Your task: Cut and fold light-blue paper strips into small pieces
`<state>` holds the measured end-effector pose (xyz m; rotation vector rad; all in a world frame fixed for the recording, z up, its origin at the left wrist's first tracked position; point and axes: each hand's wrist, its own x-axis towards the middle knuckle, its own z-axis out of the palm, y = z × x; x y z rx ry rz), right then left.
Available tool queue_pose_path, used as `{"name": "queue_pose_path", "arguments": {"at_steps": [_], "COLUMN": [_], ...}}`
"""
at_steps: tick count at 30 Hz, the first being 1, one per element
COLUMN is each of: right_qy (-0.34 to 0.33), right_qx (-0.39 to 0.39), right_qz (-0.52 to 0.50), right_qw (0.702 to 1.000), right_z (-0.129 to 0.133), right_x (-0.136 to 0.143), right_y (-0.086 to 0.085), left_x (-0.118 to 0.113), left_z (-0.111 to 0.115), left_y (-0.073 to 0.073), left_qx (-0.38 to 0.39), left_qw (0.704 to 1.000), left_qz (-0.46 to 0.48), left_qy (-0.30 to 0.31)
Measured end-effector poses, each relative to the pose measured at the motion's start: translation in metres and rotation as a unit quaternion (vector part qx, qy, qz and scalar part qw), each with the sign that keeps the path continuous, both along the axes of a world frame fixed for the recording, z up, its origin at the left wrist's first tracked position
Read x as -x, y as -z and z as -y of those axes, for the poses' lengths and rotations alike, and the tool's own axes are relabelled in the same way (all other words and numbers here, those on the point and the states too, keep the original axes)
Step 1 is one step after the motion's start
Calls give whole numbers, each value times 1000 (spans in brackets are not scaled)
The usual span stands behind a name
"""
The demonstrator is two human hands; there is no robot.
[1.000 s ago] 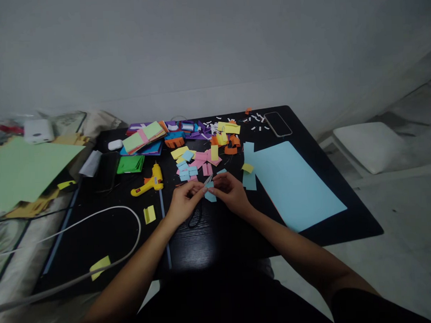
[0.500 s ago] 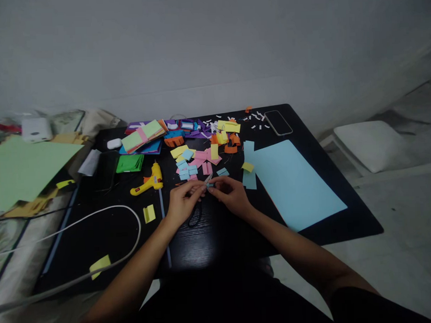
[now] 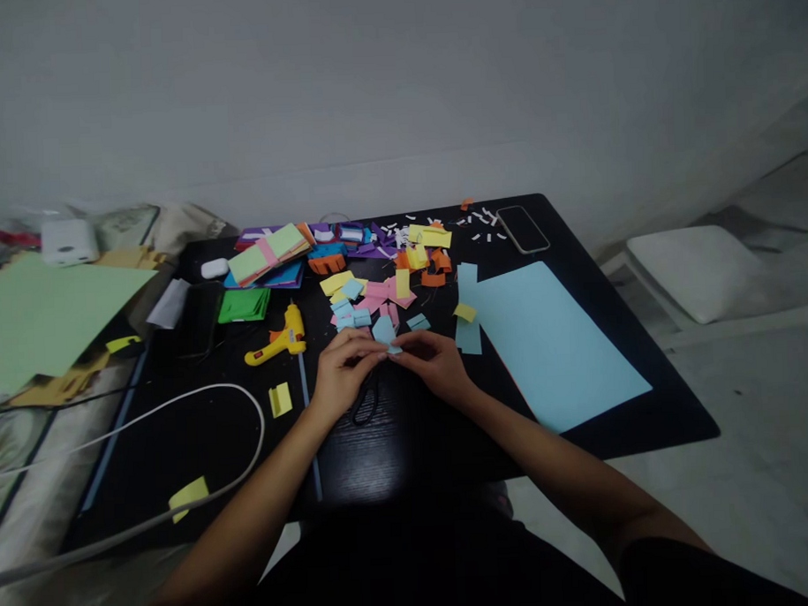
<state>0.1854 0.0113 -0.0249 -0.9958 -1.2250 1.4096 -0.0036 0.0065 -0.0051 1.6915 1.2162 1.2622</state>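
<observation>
Between my two hands is a small light blue paper piece (image 3: 384, 330), standing up above the fingertips. My left hand (image 3: 345, 371) pinches it from the left, and my right hand (image 3: 433, 364) pinches its lower right edge. The fingertips nearly meet, so the bottom of the paper is partly hidden. Just beyond lie folded blue paper pieces (image 3: 352, 317) and pink paper pieces (image 3: 377, 293). A dark loop (image 3: 365, 415), perhaps a scissors handle, rests on the table under my left hand.
To the left lie a yellow glue gun (image 3: 287, 335), green papers (image 3: 243, 305) and a white cable (image 3: 262, 418) crossing the table. On the right are a large light blue sheet (image 3: 557, 346) and a phone (image 3: 522, 229). White scraps (image 3: 487, 219) are scattered behind. A white stool (image 3: 678, 271) stands beyond.
The blue paper now stands open and upright above my fingertips; before, only a small bit showed between them. The metal blades seen beside my fingers are hidden now. My hands have barely moved.
</observation>
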Motion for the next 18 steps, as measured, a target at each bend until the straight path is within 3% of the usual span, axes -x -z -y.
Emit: {"name": "queue_pose_path", "arguments": {"at_steps": [9,18], "right_qy": [13,10], "right_qx": [-15,-23], "right_qz": [7,25], "right_qw": [1000,999], "right_z": [0,1], "right_x": [0,0], "right_y": [-4,-3], "left_x": [-3,-4], "left_z": [1,2], "left_y": [4,4], "left_qx": [105,87], "left_qw": [991,994], "left_qz": [82,60], "left_qy": [29,25]}}
